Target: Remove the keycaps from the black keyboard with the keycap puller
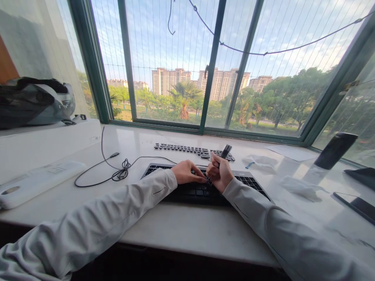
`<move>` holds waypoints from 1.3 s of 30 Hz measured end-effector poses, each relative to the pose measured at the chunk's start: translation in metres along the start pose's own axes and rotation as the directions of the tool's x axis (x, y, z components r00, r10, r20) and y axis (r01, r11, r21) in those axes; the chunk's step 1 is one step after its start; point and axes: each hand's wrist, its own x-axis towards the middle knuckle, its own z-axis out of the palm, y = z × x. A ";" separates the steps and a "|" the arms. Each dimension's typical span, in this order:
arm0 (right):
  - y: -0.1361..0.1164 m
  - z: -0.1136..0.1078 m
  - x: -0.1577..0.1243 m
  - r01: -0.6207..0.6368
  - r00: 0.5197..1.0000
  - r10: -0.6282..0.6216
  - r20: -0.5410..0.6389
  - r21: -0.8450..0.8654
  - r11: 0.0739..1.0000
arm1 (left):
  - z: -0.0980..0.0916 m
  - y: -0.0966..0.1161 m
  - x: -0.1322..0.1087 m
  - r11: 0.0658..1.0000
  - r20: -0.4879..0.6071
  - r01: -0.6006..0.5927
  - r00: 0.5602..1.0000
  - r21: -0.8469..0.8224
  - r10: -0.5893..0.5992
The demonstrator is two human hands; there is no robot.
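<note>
A black keyboard [190, 193] lies in front of me, with its keys partly covered by my hands. My right hand [220, 171] is closed in a fist around a black-handled tool [226, 151], whose handle sticks up above the thumb. The tool's lower end points down at the keys, and its tip is hard to make out. Over the middle of the keyboard, my left hand [189, 172] has its thumb and fingers pinched together beside the right hand. What lies between those fingertips is too small to tell. Loose black keycaps [181, 148] stand in rows behind the keyboard.
A black cable [124, 169] lies coiled at the left, near a white plastic tray [41, 183] and a white box [49, 142]. Crumpled clear plastic [260, 160], a dark upright object [335, 150] and a phone-like slab [357, 205] are at the right. Windows [175, 47] rise behind the table.
</note>
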 end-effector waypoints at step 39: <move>0.025 -0.001 -0.007 0.362 0.932 -0.357 0.059 -0.164 0.918 | 0.006 0.011 -0.002 0.987 -0.080 0.072 0.995 0.143 -0.061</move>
